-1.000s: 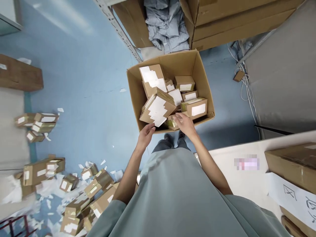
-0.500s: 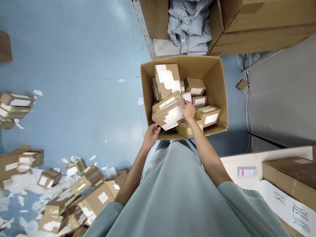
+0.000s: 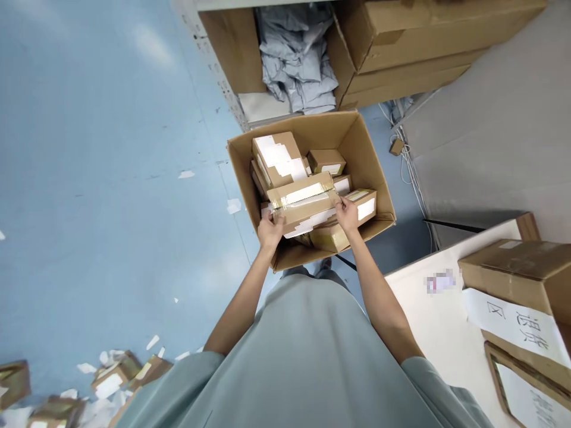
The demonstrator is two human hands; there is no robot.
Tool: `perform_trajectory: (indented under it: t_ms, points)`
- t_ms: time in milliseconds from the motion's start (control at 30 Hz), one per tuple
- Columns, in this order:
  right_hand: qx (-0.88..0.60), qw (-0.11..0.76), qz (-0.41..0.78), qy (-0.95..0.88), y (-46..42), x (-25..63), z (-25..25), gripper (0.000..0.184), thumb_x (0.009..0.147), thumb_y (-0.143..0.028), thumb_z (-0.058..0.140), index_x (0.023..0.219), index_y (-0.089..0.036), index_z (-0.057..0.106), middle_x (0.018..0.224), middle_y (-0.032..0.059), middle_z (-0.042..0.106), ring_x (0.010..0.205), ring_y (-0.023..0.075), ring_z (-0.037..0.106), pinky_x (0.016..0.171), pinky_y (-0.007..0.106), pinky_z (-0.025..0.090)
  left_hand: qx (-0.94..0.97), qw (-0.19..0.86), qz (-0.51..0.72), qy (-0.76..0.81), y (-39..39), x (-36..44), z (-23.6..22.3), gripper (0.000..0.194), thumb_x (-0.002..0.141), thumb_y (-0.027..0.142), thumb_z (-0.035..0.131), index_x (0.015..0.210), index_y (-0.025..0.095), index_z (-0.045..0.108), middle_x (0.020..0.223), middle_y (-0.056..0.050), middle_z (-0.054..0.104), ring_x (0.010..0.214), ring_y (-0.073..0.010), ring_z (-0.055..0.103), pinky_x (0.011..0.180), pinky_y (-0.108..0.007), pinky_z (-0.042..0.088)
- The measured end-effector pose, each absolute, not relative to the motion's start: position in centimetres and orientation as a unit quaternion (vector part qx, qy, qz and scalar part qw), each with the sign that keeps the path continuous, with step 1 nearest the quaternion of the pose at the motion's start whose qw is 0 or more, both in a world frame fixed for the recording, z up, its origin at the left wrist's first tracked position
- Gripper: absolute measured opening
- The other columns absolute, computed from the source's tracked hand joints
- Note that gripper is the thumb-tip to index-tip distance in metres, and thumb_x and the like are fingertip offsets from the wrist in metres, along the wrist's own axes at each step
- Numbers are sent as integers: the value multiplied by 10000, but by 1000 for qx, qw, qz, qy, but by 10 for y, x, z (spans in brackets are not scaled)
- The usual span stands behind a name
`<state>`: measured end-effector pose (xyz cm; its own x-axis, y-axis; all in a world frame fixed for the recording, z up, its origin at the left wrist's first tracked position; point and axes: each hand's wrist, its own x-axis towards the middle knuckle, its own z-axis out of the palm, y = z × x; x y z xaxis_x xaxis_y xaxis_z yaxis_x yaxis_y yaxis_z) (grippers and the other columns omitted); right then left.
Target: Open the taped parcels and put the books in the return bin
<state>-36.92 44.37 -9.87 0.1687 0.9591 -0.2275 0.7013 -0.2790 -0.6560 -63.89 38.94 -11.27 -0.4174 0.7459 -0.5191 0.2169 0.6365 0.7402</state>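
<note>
Between my two hands is a small cardboard box (image 3: pixel 307 205) with a taped top and white labels on its near side. My left hand (image 3: pixel 270 229) grips its left end, and my right hand (image 3: pixel 347 214) grips its right end. Beneath it stands a large open carton (image 3: pixel 372 172) that holds several smaller boxes. One of them, a box with overlapping white labels (image 3: pixel 279 157), leans at the back left inside. A taped box (image 3: pixel 330 238) lies under my right wrist. The held box partly hides what is below it.
Grey bags (image 3: pixel 297 56) fill a carton on the shelf ahead, beside more brown cartons (image 3: pixel 414 41). Cables (image 3: pixel 413 169) run along the right wall. At right, a white table (image 3: pixel 428 321) bears boxes and handwritten sheets. Small boxes (image 3: pixel 113 374) and paper scraps lie on the floor at lower left.
My left hand has come up from the box's lower corner to its left end. The box has turned so its taped top faces up. The view has swung to the right.
</note>
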Motion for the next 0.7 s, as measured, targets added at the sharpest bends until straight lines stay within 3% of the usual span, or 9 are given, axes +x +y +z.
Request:
perform_trajectory:
  t_ms: [167,333,500,600,700]
  points:
    - [-721,353,270,-532,391,-331,-38,556,1115,-582,496,1365,-181,789,1371,171,813,1256,325,754,1152,448,574,422,427,374,707,362,-621,-55,407,994,420,698,1312,186,798,1267,-119,791,1268,-313,751,1163,-426,600]
    - [-760,438,154,-455,297,-257,27,498,1111,-584,587,1344,-204,809,1324,155,810,1241,320,765,1139,476,599,491,502,378,603,331,-544,-7,422,1012,427,706,1362,206,787,1280,-104,690,1204,-283,781,1193,-434,604]
    - [-823,435,43,-364,172,-160,45,464,1095,-580,619,1347,-235,799,1312,143,816,1234,332,767,1131,532,612,566,589,278,504,269,-428,-3,301,1006,424,742,1233,232,786,1222,-91,649,1187,-288,773,1164,-451,615]
    - [-857,421,15,-298,88,-92,34,470,1065,-583,635,1356,-246,785,1350,143,815,1250,345,768,1147,567,603,612,620,185,455,213,-359,-13,226,986,405,767,1123,225,777,1171,-83,617,1172,-275,757,1100,-416,639]
    - [-869,427,24,-249,4,-27,15,482,1041,-574,631,1343,-228,777,1353,154,821,1240,340,775,1138,566,608,657,639,79,392,152,-299,-24,232,976,386,779,1138,222,754,1205,-97,617,1182,-268,745,1081,-404,637]
